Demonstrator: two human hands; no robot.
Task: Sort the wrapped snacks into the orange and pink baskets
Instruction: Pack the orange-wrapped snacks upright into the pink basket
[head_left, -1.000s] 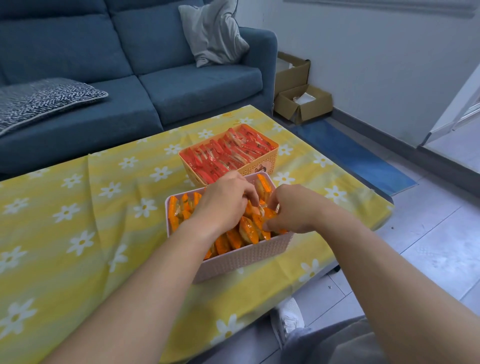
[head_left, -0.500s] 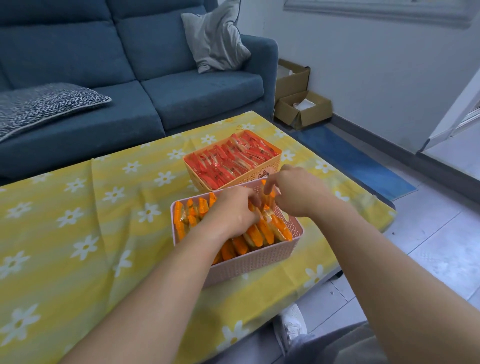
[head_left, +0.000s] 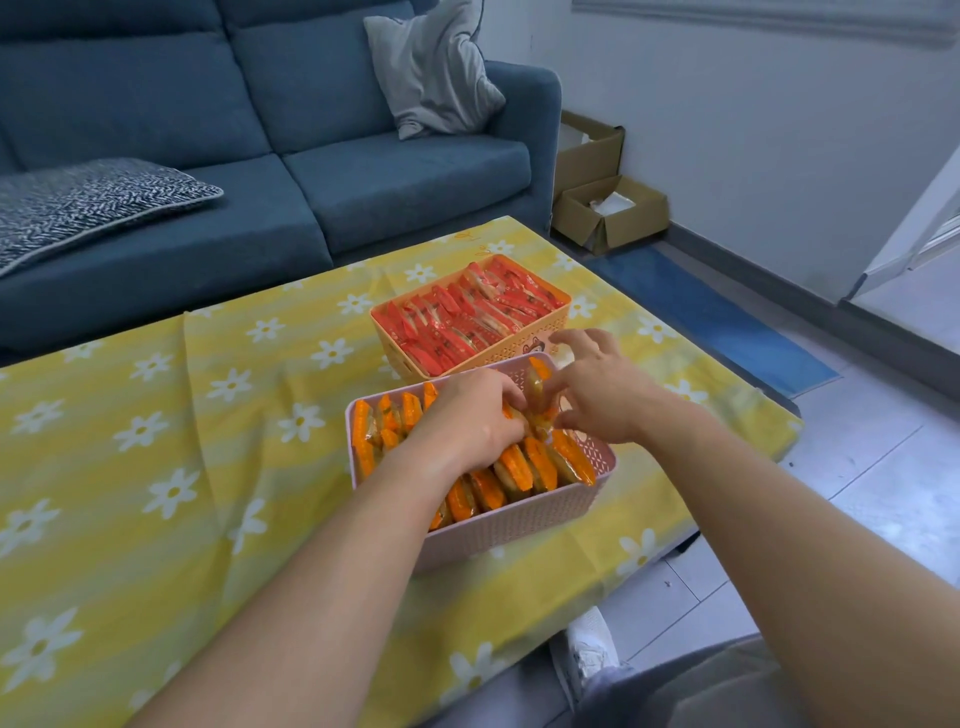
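Tabletop (head_left: 156, 467): orange basket (head_left: 519, 353) full of red packs, touching the pink basket (head_left: 514, 525). Both hands shifted toward its far end since a second ago; left hand (head_left: 470, 421) presses the orange snacks (head_left: 524, 467), right hand (head_left: 602, 395) pinches one upright. Sorting nearly done.

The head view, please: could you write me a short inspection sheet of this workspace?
Surface: low table under a yellow daisy tablecloth, creased.
Job's things: orange basket full of red-wrapped snacks; pink basket nearer, packed with orange-wrapped snacks.
Clutter: nothing seen on the table.
Grippers: left hand pressed into the pink basket's snacks; right hand fingering one raised snack at its far corner.
Cables: nothing seen.
Surroundings: blue sofa with grey cushion and patterned cushion, cardboard boxes, blue mat.
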